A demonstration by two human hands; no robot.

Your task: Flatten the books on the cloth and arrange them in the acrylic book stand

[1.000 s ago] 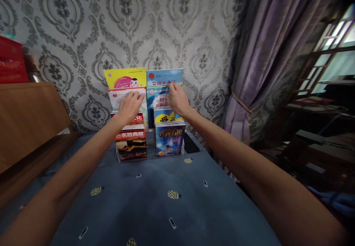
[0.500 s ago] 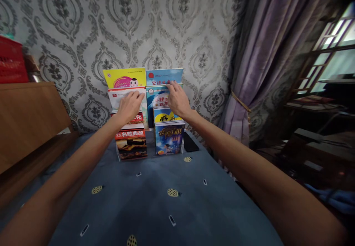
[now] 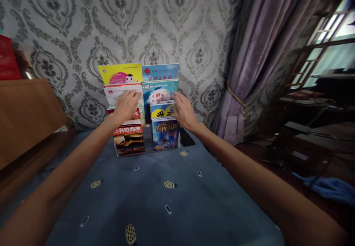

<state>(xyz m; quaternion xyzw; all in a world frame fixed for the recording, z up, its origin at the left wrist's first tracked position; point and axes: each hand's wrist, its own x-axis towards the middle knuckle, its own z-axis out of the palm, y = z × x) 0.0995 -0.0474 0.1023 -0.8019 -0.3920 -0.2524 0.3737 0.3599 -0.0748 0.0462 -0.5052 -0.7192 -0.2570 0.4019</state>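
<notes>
Two tiered columns of picture books stand on a blue bedspread (image 3: 155,201) against the wall. My left hand (image 3: 126,103) lies on the white book (image 3: 113,92) in the left column, fingers curled loosely over its front, with a yellow book (image 3: 111,74) behind and a red-titled book (image 3: 128,139) in front. My right hand (image 3: 183,110) rests with fingers stretched out at the right edge of the yellow-and-blue book (image 3: 161,111), above the dark blue fantasy book (image 3: 165,134). A light blue book (image 3: 159,71) and a teal fish book (image 3: 158,91) stand behind it.
A black phone-like slab (image 3: 186,139) lies right of the books. A wooden headboard (image 3: 27,116) runs along the left with a red box (image 3: 7,59) on top. Purple curtains (image 3: 255,61) hang at the right, beside a window and dark furniture. A blue cloth (image 3: 332,188) lies on the floor.
My right hand has come down from the top light blue book to the right edge of the lower yellow-and-blue book. The left hand stays on the white book. The view shifted slightly.
</notes>
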